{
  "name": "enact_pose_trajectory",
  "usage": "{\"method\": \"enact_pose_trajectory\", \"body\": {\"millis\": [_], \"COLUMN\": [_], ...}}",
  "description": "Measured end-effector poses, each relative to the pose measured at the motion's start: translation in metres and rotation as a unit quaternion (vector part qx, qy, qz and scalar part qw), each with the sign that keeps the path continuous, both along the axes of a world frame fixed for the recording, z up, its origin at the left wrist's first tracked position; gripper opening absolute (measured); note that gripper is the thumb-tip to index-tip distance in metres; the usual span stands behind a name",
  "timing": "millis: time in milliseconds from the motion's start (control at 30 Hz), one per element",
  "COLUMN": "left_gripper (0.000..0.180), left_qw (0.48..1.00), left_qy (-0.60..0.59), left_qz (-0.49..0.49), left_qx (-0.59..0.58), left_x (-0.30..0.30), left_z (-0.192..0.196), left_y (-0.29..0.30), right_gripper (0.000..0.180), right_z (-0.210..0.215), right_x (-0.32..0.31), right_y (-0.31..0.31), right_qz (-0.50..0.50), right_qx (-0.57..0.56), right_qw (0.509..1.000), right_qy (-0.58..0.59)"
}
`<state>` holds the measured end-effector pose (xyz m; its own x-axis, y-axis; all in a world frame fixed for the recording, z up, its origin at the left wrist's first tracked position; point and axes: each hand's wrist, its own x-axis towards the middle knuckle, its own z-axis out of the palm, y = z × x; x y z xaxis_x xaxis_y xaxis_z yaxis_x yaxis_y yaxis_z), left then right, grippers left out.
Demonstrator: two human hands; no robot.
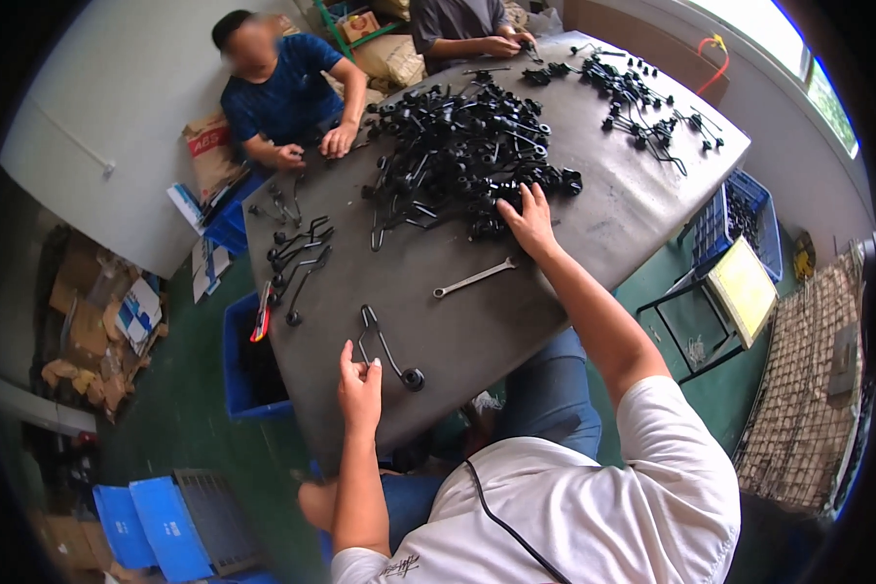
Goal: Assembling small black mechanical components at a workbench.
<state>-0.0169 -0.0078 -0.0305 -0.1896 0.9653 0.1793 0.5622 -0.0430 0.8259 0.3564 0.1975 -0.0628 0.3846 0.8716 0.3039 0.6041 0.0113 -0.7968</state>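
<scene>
My left hand (360, 394) is at the table's near left edge, thumb and forefinger apart. Just beyond its fingertips lies a bent black metal rod (386, 348) with a round joint at its near end; whether the fingers touch it I cannot tell. My right hand (529, 226) reaches to the near right side of a large heap of black rods and joint parts (457, 136), fingers spread and nothing visibly gripped. A combination wrench (474, 278) lies on the grey table (438, 341) between my hands. Several similar bent rods (302, 268) are lined up at the left.
Across the table a person in a dark blue shirt (287, 92) handles parts, and another person (457, 29) works at the far side. More black parts (642, 107) lie far right. A red-handled tool (261, 311) is at the left edge, above a blue crate (248, 365). A stool (742, 292) stands right.
</scene>
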Motion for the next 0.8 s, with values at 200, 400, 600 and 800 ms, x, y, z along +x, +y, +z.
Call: {"method": "enact_pose_trajectory", "body": {"millis": [200, 400, 600, 800], "left_gripper": [0.059, 0.053, 0.044, 0.055], "left_qw": [1.0, 1.0, 0.992, 0.933], "left_qy": [-0.014, 0.006, 0.06, 0.24], "left_qz": [-0.002, 0.022, 0.111, 0.231], "left_qx": [0.013, 0.014, 0.027, 0.134], "left_x": [-0.004, -0.001, -0.029, -0.046], "left_z": [0.006, 0.005, -0.006, -0.006], "left_y": [-0.034, -0.033, -0.011, -0.01], "right_gripper": [0.067, 0.05, 0.042, 0.043], "right_z": [0.004, 0.021, 0.054, 0.031], "right_x": [-0.01, 0.03, -0.026, -0.087], "right_y": [-0.06, -0.074, -0.105, -0.114], "right_qz": [0.022, -0.025, 0.281, 0.375], "right_qx": [-0.013, 0.029, -0.106, -0.278], "right_qw": [0.974, 0.991, 0.802, 0.59], "right_qy": [-0.227, -0.132, 0.515, 0.659]}}
